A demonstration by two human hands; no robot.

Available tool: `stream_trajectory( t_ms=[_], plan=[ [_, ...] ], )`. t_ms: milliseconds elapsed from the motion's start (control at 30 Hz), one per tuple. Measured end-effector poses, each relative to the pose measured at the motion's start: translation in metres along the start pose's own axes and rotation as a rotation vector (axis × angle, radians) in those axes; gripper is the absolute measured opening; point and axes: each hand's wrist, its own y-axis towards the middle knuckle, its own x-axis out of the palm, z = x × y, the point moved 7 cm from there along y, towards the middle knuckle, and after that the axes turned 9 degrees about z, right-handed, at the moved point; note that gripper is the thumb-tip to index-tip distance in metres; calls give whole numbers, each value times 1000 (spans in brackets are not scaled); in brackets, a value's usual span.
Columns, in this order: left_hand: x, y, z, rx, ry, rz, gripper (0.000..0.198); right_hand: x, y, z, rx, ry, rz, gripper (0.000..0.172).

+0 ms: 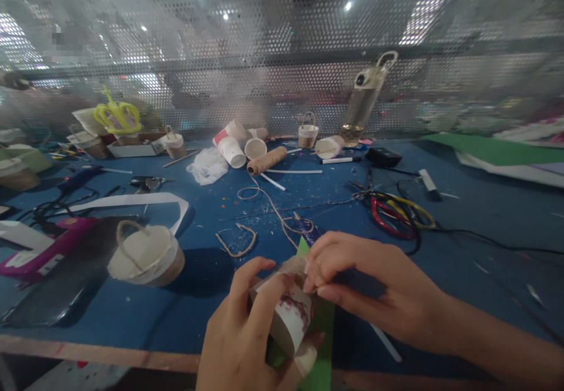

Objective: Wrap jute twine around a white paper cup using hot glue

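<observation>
A white paper cup (291,319) with a dark red printed pattern lies tilted low in the middle of the view. My left hand (247,326) is wrapped round it, fingers over the near side and thumb beneath. At its upper edge sits a thin whitish strip (288,268), perhaps lace. My right hand (361,279) pinches at that edge with fingertips pressed together; what lies between them is too hidden to name. Under the cup is a sheet of green paper (325,344). Left of my hands stands a small basket (152,256) made from a cup, with a twine handle.
Behind lie a twine roll (267,160), a loose twine loop (238,254), several paper cups (232,151) and a tall bottle (363,106). Scissors (396,212) and cables are on the right. A magenta glue gun (48,250) rests at left on the blue table (211,314).
</observation>
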Motion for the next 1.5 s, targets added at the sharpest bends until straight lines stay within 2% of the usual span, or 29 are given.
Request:
stream_trajectory(
  t_ms=[167,300,533,800,1133,1500],
  plan=[
    [0,1,-1,10,-15,-19,34,1,-2,-3,-45,7,-8,8],
    [-1,3,-1,91,6,-59,42,0,-4,-6,-89,-3,42,9],
    [-3,7,-1,137,39,-50,41,8,-4,-5,-105,-32,-36,7],
    [-4,7,3,169,61,-40,41,7,-5,-11,-222,-109,-45,8],
    [0,5,0,138,42,-55,40,6,-6,-18,-333,-94,-7,6],
    [-2,8,-1,107,23,-46,49,6,-6,-15,-347,-86,-32,8]
  ],
)
